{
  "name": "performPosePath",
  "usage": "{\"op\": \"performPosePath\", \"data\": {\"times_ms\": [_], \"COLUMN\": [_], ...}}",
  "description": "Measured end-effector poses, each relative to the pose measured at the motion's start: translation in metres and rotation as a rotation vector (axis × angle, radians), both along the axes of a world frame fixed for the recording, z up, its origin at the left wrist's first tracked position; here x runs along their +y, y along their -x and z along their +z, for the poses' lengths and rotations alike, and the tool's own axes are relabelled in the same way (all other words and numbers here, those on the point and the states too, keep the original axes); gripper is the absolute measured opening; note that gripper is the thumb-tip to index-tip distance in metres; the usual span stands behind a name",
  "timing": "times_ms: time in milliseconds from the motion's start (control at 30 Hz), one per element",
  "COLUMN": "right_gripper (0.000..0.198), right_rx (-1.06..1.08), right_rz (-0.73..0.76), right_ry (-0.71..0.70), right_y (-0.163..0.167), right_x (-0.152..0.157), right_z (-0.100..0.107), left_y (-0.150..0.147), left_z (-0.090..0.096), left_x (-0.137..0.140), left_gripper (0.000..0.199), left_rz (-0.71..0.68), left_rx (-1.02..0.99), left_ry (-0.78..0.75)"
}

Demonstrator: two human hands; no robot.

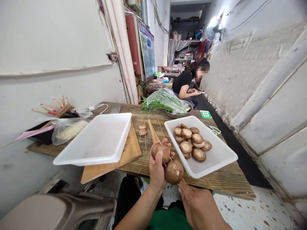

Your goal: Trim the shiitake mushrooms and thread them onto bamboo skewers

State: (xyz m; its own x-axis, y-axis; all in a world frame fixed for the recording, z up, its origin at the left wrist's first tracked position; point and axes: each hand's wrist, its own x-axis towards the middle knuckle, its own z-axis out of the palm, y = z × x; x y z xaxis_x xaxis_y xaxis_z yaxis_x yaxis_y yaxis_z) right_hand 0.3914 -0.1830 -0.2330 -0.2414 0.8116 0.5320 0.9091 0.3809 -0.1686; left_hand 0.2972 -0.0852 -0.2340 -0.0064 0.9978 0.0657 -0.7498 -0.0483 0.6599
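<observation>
My left hand (155, 172) is wrapped round a brown mushroom cap (161, 152), thumb on top and fingertips showing on its far side. A second, larger mushroom cap (174, 172) sits nearer me on the same thin bamboo skewers (184, 180). My right hand (195, 199) pinches the near ends of these skewers below the larger cap; its fingertips are partly hidden. Beyond my left hand, a bundle of bare skewers (152, 130) lies on the wooden table (211, 183). Beside the bundle lie small skewered mushrooms (143, 129). To the right, a white tray (217, 161) holds several mushrooms (192, 140).
An empty white tray (96, 139) rests on a cutting board (130, 150) at left. Behind are a bag of green stalks (165, 100) over a metal bowl (179, 115), and green-handled scissors (214, 129). A black box (40, 129) stands far left. A seated person (183, 84) holds a phone.
</observation>
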Motion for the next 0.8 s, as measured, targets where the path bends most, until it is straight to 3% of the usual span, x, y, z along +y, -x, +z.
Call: {"op": "performPosePath", "data": {"times_ms": [267, 500, 700, 800], "right_gripper": [0.027, 0.023, 0.025, 0.026], "right_rx": [0.031, 0.063, 0.081, 0.088], "right_rz": [0.034, 0.046, 0.028, 0.004], "right_ry": [0.049, 0.080, -0.020, 0.000], "right_y": [0.002, 0.001, 0.007, 0.007], "right_x": [0.003, 0.003, 0.008, 0.011], "right_z": [0.010, -0.002, -0.008, -0.011], "left_y": [-0.001, 0.000, 0.000, 0.000], "left_z": [-0.003, -0.006, -0.008, -0.008], "left_x": [0.000, 0.001, 0.001, 0.003], "left_gripper": [0.033, 0.029, 0.032, 0.034], "left_rz": [-0.017, -0.062, -0.087, -0.073], "left_rx": [-0.028, -0.024, -0.021, -0.027], "left_ry": [0.015, -0.022, -0.001, 0.014]}}
